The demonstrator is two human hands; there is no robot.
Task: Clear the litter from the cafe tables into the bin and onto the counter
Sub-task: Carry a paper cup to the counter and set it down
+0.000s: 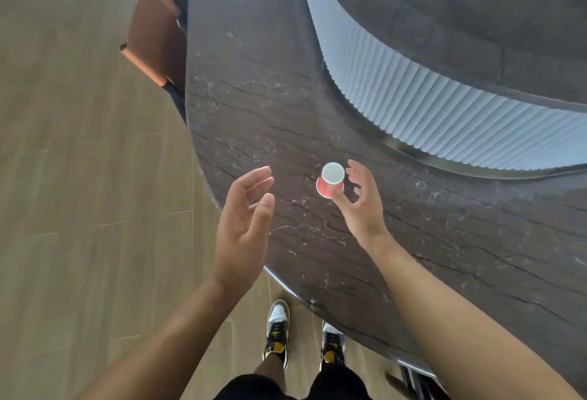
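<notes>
A small red paper cup (331, 179) with a white inside stands upright on the dark marble counter (286, 107). My right hand (360, 199) is cupped beside it on the right with fingers apart. The thumb tip lies across the cup's lower side, and the fingers stay just off the rim. I cannot tell whether the thumb touches the cup. My left hand (244, 228) hovers over the counter's curved front edge, to the left of the cup, palm turned inward, fingers spread, holding nothing.
A white ribbed curved wall (428, 107) rises behind the counter, with a darker level beyond it. An orange-brown chair (152, 34) stands at the counter's left end. Wooden plank floor (79, 177) lies to the left. My shoes (278, 333) are at the counter's base.
</notes>
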